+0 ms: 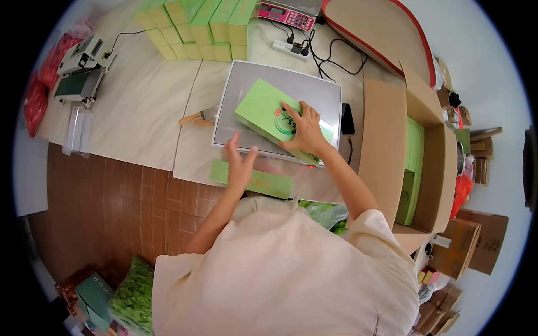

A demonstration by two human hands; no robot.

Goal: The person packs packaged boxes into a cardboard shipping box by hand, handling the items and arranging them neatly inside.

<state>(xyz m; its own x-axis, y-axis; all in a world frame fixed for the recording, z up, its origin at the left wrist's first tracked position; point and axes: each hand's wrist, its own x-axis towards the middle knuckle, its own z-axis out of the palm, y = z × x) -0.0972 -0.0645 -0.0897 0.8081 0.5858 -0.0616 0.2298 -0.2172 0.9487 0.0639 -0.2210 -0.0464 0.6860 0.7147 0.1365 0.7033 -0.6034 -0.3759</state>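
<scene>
A green box [260, 109] with a round dark print lies slanted on a grey panel with a white frame [246, 75]. My right hand [305, 129] spans the box's top near its right end, fingers spread over its edges. Off the panel's front edge is my left hand [240, 162], its thumb and fingers apart with nothing between them. Beneath and beside it, a long flat green piece [269, 183] lies along the table's front edge, partly covered by that hand.
Green boxes [202, 28] are stacked at the back. An open carton [384, 145] holding green boxes stands at the right. A black phone [347, 119], a wooden-handled tool [193, 117], a power strip [290, 49], cables and a pink scale [286, 15] surround the panel. A machine [81, 73] sits far left.
</scene>
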